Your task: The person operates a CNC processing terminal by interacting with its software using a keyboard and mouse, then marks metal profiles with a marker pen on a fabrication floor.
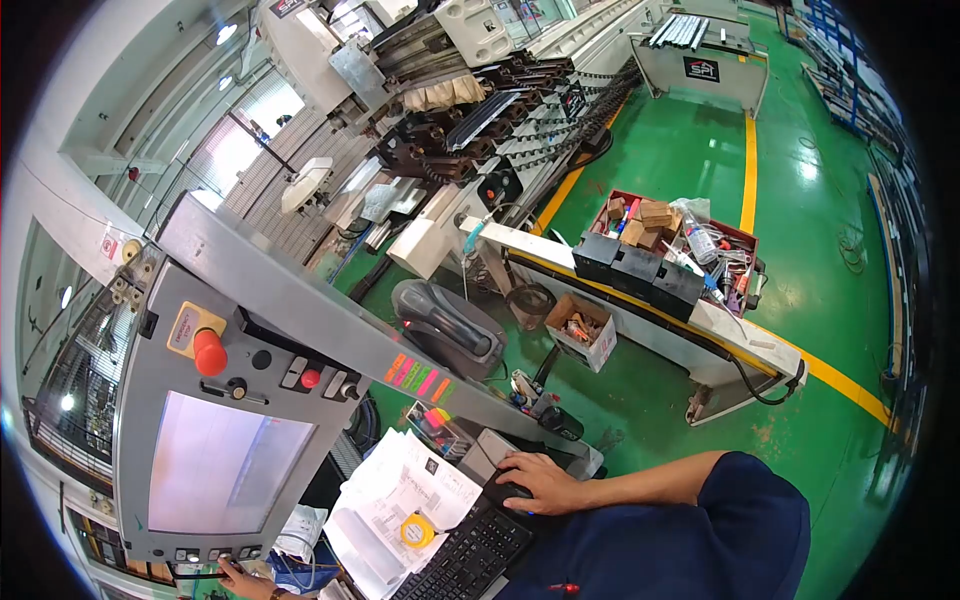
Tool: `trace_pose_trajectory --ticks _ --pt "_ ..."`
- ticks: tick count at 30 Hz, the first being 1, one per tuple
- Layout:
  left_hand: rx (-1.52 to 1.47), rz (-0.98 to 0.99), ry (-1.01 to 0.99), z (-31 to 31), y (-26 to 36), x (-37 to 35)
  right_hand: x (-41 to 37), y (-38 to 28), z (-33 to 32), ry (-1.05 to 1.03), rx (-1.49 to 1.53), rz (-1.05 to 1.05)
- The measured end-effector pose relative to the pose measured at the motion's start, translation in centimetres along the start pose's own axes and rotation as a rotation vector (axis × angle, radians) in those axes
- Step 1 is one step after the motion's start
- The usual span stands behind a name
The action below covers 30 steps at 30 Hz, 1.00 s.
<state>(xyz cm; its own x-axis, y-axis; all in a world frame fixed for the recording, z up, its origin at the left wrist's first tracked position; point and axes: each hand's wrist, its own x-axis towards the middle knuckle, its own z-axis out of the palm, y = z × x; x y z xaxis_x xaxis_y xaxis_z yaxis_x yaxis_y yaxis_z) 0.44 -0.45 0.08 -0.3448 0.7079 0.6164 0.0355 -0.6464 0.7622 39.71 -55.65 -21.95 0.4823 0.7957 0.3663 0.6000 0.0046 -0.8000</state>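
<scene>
My right hand (pixel 545 484) rests over a black computer mouse (pixel 508 490), with its fingers curved on top. Beside it lies a black keyboard (pixel 465 558), partly under papers (pixel 400 490) with a yellow tape measure (pixel 417 531) on them. Low at the left, my left hand (pixel 245 581) reaches to the row of buttons (pixel 222 554) under the screen (pixel 228 462) of a grey control panel. A finger is stretched out and touches or nearly touches a button; the other fingers are partly cut off by the frame edge.
A red emergency stop button (pixel 210 353) sits above the screen. Behind the desk are a barcode scanner (pixel 440 320) in its cradle, a cardboard box (pixel 583 333) and a red tool tray (pixel 735 262). A long machine (pixel 480 110) stands on the green floor (pixel 690 150).
</scene>
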Motion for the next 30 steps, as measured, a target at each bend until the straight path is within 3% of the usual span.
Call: trace_pose_trajectory --ticks 13,16,30 --pt "-0.046 -0.008 -0.023 0.0 -0.1 0.0 0.0 0.1 0.1 0.000 0.008 0.004" --pt "0.091 -0.045 -0.010 -0.5 -0.6 1.0 0.0 0.1 0.1 0.004 0.015 0.003" --pt "-0.011 -0.020 -0.025 -0.2 0.0 0.1 0.1 -0.1 0.0 0.005 0.012 0.010"
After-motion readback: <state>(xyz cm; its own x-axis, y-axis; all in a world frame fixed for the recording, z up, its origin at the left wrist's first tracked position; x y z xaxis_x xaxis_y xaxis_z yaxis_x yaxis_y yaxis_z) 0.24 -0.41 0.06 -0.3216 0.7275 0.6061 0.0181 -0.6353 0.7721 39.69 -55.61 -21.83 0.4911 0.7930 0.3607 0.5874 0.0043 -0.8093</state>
